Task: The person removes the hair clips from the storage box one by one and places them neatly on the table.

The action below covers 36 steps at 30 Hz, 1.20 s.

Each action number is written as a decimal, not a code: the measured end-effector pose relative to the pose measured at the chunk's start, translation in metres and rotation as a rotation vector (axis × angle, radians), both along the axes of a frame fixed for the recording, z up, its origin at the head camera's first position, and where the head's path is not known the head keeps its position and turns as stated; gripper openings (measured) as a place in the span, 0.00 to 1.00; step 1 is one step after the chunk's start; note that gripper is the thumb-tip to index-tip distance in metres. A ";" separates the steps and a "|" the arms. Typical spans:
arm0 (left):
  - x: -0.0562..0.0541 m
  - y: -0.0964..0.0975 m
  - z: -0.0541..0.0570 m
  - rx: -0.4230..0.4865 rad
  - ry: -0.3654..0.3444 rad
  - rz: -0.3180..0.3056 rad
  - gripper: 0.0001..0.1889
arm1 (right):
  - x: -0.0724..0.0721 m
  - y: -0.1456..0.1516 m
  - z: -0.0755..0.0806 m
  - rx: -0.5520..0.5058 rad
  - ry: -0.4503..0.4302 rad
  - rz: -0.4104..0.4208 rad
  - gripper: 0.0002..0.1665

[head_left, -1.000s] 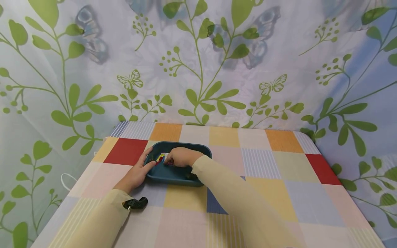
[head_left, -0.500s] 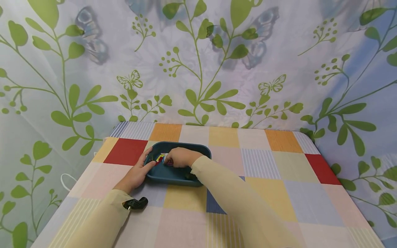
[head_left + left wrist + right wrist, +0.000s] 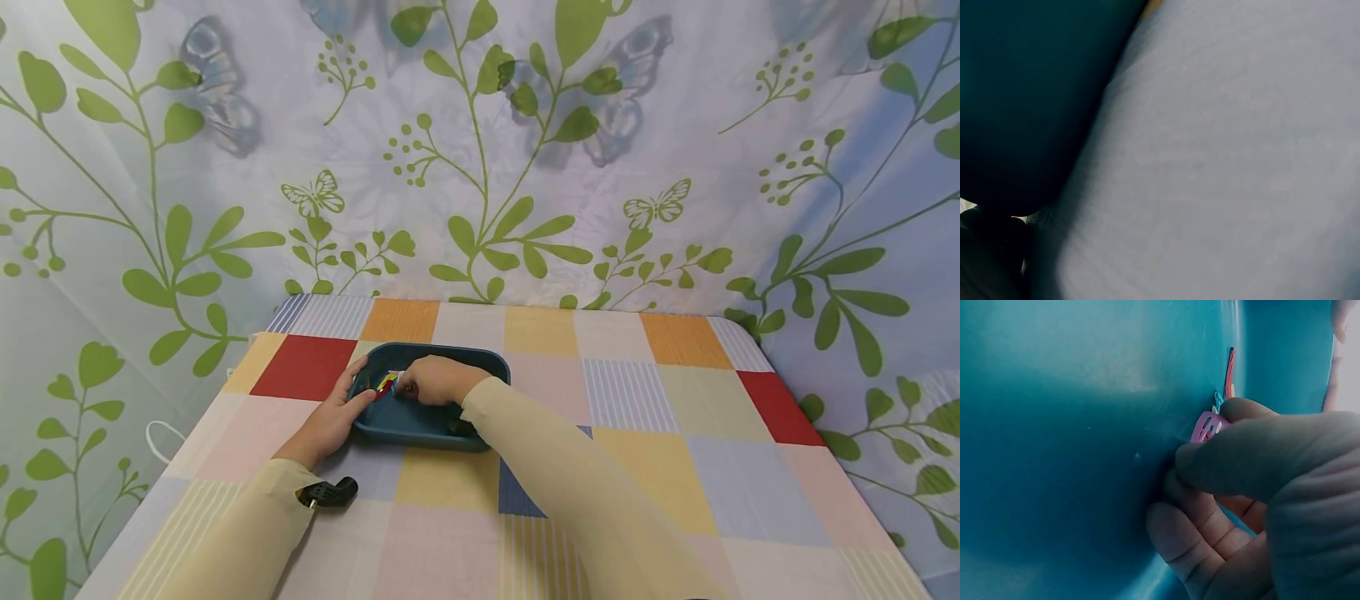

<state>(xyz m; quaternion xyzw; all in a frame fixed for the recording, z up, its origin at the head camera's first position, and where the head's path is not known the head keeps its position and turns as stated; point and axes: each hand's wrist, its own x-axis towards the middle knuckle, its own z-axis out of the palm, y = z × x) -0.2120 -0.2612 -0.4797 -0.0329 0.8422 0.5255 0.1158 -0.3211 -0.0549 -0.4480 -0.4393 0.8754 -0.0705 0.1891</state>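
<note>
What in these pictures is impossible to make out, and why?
Right wrist: part of the pink slotted piece, covered by the right hand.
Right wrist: most of the left hand, cut off by the right edge.
Head: colourful bits in the teal tray, too small to count.
Left wrist: lower-left corner, too dark.

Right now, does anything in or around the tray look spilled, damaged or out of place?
Nothing plainly stands out. The blue tray sits upright on the patchwork cloth, and small colourful items lie inside it. The right hand hides part of its inside.
</note>
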 end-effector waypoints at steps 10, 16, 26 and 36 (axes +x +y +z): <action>-0.001 0.000 -0.002 -0.001 0.004 -0.009 0.38 | 0.001 0.011 0.011 -0.130 0.000 -0.010 0.22; -0.002 0.000 -0.002 -0.033 0.003 -0.013 0.38 | 0.002 0.024 0.027 -0.245 -0.067 -0.083 0.23; -0.001 0.000 0.000 -0.050 -0.015 -0.010 0.39 | 0.003 0.064 0.052 -0.487 -0.180 -0.266 0.25; -0.001 0.000 0.001 -0.060 -0.007 -0.017 0.39 | -0.005 0.132 0.057 -0.687 -0.224 -0.506 0.27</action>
